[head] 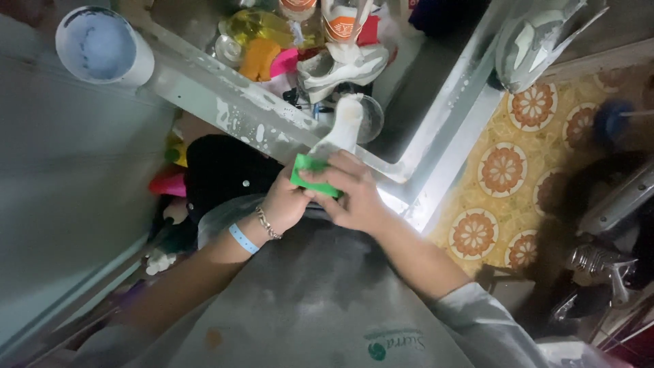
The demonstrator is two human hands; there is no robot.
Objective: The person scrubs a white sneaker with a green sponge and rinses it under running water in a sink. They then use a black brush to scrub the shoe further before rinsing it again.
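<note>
Both hands meet at the near edge of the metal sink (436,129), the left hand (286,203) gripping a soapy white shoe (343,129) while the right hand (354,192) has its fingers (327,182) pressed onto a green sponge (306,169) against it.

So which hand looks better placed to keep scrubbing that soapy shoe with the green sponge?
Probably the right hand: its fingers lie over the green sponge, pressing it to the soapy shoe. The left hand grips from below, steadying.

green sponge (310,174), white soapy shoe (340,129), floor tiles (504,170) are yellow with orange flower circles, light blue wristband (243,238), pale blue-white bucket (102,46) up by the sink's (436,136) corner
</note>
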